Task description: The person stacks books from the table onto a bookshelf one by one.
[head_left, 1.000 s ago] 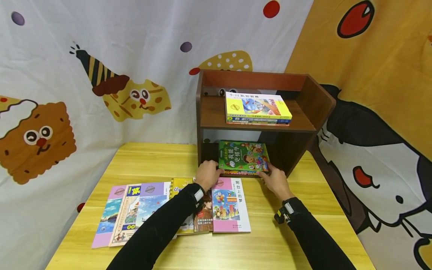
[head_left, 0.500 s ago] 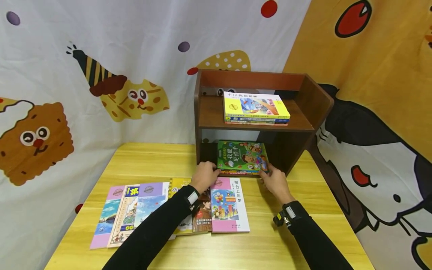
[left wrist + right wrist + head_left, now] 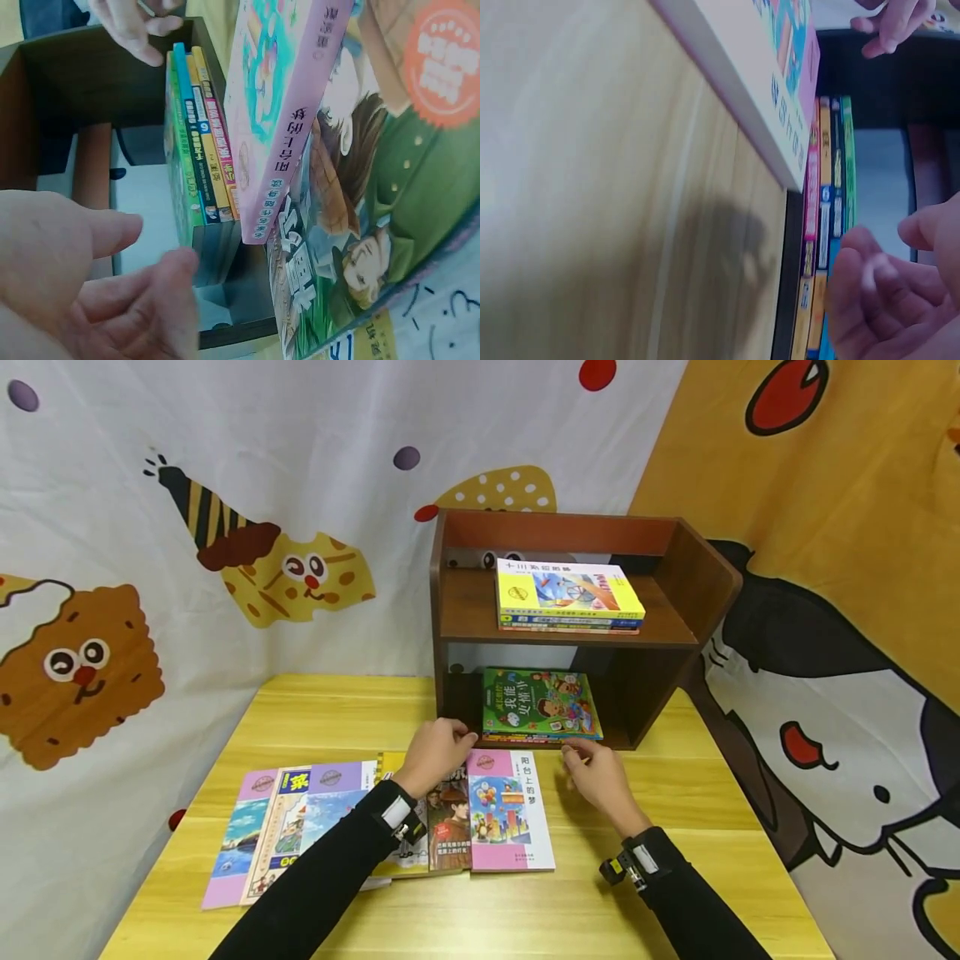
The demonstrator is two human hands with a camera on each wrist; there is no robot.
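Note:
A green-covered picture book tops a small stack in the lower compartment of the brown bookshelf. In the left wrist view the coloured spines of that stack stand close together. My left hand is just in front of the stack's left side, thumb and fingers apart, holding nothing. Near the stack's front right corner is my right hand, its fingers loosely bent around nothing; whether a fingertip touches the books I cannot tell. A pink and white book lies flat between the two hands.
On the upper shelf lies a second stack, topped by a yellow and white book. Left of the pink book, several overlapping books lie on the wooden table, including a brown one and a purple-blue one. A cartoon curtain hangs behind.
Both hands have come away from the lower stack's sides and drawn back toward the table front. The green book and the stack beneath it stay in the lower compartment.

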